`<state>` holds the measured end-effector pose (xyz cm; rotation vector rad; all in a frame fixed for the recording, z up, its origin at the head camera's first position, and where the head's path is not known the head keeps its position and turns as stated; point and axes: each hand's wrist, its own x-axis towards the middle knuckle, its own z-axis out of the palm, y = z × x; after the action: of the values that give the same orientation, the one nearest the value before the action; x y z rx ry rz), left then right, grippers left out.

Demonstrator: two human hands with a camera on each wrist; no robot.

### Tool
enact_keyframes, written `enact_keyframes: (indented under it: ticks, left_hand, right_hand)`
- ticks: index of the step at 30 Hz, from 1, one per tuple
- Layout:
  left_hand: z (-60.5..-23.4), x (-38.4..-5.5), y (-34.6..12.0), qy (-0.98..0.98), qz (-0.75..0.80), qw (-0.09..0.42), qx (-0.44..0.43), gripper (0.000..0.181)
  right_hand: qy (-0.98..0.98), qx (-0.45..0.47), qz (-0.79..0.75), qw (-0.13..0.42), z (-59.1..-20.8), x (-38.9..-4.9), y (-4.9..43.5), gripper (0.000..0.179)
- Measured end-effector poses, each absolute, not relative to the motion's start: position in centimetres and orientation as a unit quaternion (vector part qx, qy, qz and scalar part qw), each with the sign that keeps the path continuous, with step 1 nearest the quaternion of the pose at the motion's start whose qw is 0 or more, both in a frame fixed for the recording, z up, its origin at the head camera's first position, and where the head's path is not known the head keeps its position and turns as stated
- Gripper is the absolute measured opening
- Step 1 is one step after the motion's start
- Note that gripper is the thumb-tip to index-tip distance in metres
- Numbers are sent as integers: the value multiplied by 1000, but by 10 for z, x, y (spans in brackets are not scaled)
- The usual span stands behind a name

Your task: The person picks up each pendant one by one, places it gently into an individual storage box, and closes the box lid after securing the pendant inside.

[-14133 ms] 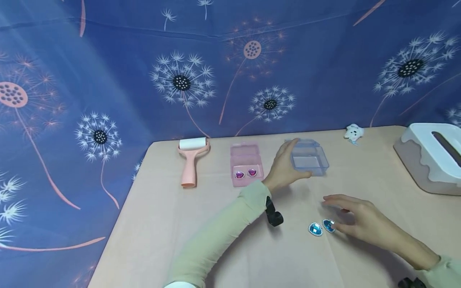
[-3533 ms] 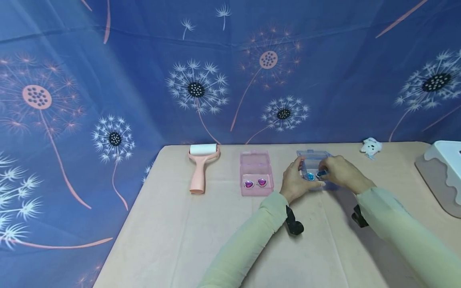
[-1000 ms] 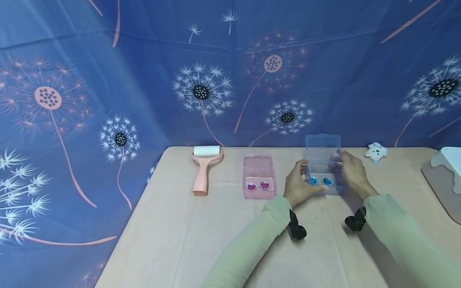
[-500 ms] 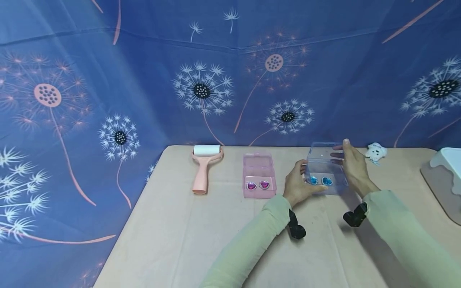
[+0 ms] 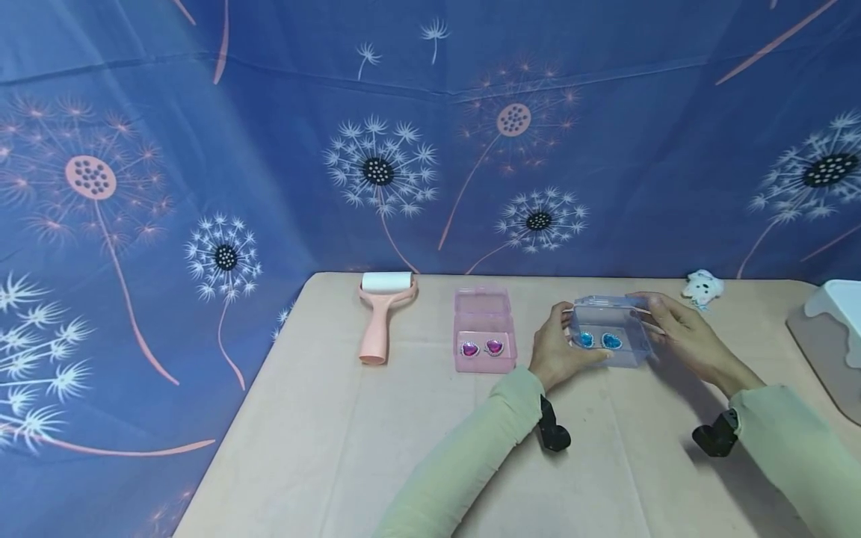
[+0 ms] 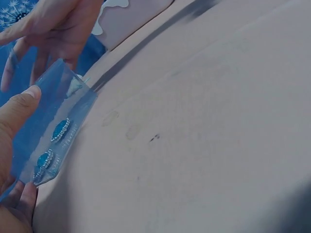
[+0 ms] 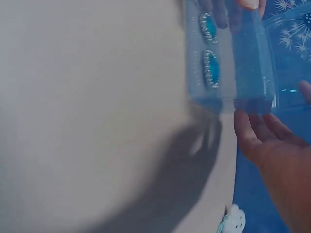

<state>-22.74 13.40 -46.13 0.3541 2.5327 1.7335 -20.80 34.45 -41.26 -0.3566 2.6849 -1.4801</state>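
Observation:
My left hand grips the left side of a small clear blue plastic box, thumb along its front. Two blue gem pieces with beaded silvery rims lie side by side in the box; the right gem and the left gem show through the plastic. The hinged lid is tilted partway over at the back. My right hand is at the box's right side, extended fingers reaching the lid. In the right wrist view its fingertips are right at the box's side wall.
Left of the box, an open pink box holds two magenta gem pieces. A pink-handled roller lies farther left. At the back right are a small white ghost-like figure and a grey-and-white container.
The blue gems went from the table into the blue box. Its lid rose upright, then tipped forward and lower. The right hand shifted to the right and down; the left stayed on the box.

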Motion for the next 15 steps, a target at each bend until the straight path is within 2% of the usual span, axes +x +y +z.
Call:
enact_keyframes:
  ticks: [4, 9, 15]
  left_hand:
    - [-460, -226, 134, 823, 557, 28, 113, 86]
    - [-459, -225, 133, 827, 550, 30, 114, 86]
    - [-461, -225, 133, 829, 545, 25, 122, 87]
  right_hand:
    - [877, -139, -459, 20, -423, -199, 349, 47]
    - [885, -142, -444, 23, -434, -191, 351, 48]
    - [885, -159, -438, -14, -445, -186, 353, 49]
